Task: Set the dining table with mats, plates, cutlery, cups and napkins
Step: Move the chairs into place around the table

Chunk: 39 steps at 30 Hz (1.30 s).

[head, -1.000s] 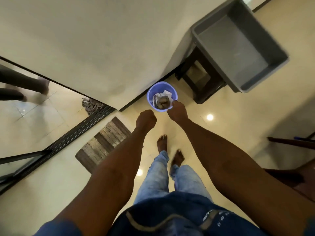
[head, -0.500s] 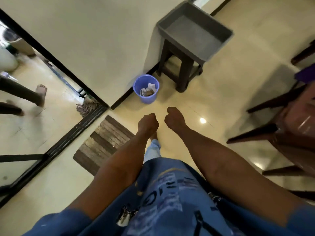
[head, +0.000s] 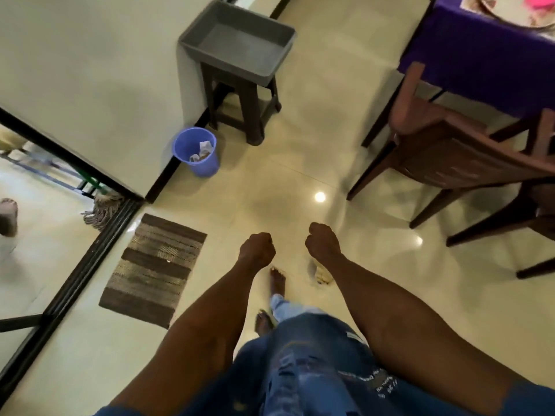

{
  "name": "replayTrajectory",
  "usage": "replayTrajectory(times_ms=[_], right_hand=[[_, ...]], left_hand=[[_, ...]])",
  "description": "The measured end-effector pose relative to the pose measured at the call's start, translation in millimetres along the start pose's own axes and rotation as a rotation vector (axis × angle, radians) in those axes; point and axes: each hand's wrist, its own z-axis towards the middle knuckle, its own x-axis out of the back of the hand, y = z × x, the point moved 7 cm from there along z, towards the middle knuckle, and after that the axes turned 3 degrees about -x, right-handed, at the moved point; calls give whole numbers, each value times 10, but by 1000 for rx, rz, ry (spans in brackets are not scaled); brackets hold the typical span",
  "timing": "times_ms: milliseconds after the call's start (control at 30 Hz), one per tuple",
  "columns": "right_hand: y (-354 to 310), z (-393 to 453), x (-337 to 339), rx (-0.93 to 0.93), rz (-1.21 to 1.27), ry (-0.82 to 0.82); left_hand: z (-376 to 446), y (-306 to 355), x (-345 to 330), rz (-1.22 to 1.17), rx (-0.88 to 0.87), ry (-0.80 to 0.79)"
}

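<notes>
Purple cloth covers the dining table (head: pixel 468 52) at the upper right, where a plate (head: pixel 510 13) sits on a mat near the table's edge, with a wooden chair (head: pixel 444 151) just beside it. Both the left hand (head: pixel 256 250) and the right hand (head: pixel 322 243) are curled into fists holding nothing, above the tiled floor. A blue wastebin (head: pixel 195 151) stands by the wall, near a grey tub (head: pixel 237 46) on a stool.

Bin (head: pixel 195 151) sat on the floor against the wall, just left of the stool (head: pixel 240 112) — tub (head: pixel 237 54) on top. Doormat (head: pixel 154 268) lay left of both hands; chair (head: pixel 456 151) right, before the table (head: pixel 480 67).
</notes>
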Motion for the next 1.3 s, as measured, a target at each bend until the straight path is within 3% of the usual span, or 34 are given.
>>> replayTrajectory(times_ms=[333,633,800,1000,1200,1300], right_hand=[[1167,-404,-81,-90,59,-49],[2543,264,-697,-155,25,-208],[3278,1077,-1621,-227,-19,-277],[3779,2185,-3091,-134,-32,-314],[4083,2948,-4336,80,-310,-464],[4160,3132,-4596,111,-333,-419]], left_hand=[[-545,298,-940,70,42,-73],[106,499,-2320,-83,178,-150],[839,239,-3482,-133,235,-182],[1979,-252,-4769,-150,244,-188],[2823,-779,-5404,-98,193,-215],[3018,-997,-5519,-82,218,-202]])
